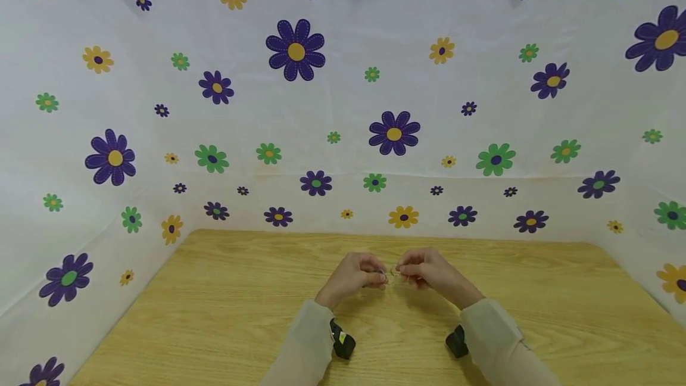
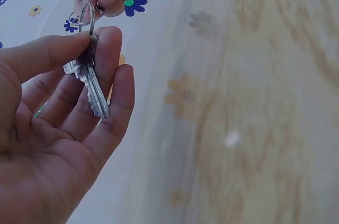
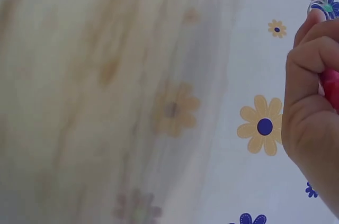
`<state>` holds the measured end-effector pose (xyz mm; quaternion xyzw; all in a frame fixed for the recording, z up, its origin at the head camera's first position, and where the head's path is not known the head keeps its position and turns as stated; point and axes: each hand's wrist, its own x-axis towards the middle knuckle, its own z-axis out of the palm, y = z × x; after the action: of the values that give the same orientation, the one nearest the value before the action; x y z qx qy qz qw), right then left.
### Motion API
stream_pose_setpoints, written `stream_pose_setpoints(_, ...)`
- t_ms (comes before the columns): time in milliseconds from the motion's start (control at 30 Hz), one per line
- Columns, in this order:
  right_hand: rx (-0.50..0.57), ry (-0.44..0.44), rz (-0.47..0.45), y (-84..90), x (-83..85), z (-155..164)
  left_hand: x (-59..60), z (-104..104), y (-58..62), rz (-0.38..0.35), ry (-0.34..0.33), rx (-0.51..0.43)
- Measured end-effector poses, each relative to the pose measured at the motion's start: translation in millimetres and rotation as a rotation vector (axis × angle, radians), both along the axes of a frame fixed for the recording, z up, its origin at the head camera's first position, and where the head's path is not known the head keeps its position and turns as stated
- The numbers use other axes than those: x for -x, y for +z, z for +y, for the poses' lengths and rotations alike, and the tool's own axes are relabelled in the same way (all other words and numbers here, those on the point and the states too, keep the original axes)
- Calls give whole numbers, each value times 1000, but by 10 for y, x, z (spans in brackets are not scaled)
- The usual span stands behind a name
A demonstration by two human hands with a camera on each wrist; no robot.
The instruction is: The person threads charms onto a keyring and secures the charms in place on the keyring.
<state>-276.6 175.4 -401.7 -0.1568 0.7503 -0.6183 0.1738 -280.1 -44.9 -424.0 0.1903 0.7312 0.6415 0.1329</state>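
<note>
Fingers, left hand: the left hand [image 2: 58, 123] pinches the keys [image 2: 87, 78] between thumb and forefinger near their heads, the other fingers [image 2: 119, 107] lying loosely behind the blades.
Fingers, right hand: the right hand [image 3: 312, 102] curls round a pink piece [image 3: 331, 86], and its fingertips at the top of the left wrist view nip the key ring [image 2: 83, 18].
Where the keys are: in the head view, low and centre of the frame, held in the air between the two hands just above the worktop [image 1: 225, 302], not touching it.
Key ring: a split wire ring, with the silver keys hanging from its lower edge and the pink piece at its upper right; how the pink piece joins the ring I cannot tell.
Handling, as a judgement: the bunch looks light and rigid, smooth metal that could slip or swing on the ring, and not fragile; the ring's coils look springy and tight.
Where to take hold: by the flat key heads for a steady grip, and by the ring's rim with the fingertips; the toothed blade edges are a poorer hold.
Surroundings: white sheeting with flowers [image 1: 296, 50] stands behind and beside the worktop; pale sleeves [image 1: 498, 338] and dark wrist units [image 1: 343, 341] show at the lower edge.
</note>
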Motion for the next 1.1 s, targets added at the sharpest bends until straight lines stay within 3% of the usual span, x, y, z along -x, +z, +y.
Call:
stream_pose_setpoints(200, 19, 78, -28, -2, -3, 32, -14, -9, 27, 25, 2, 7)
stream_pose_setpoints(367, -37, 155, 3, -4, 23, 61, -21, -18, 46, 45, -9, 9)
stream_pose_setpoints(600, -135, 123, 48, -13, 35, 27, 3, -18, 40, 48, -14, 33)
stream_pose_setpoints(1100, -174, 149, 50, 28, 20, 6, 29, -29, 45, 38, 27, 63)
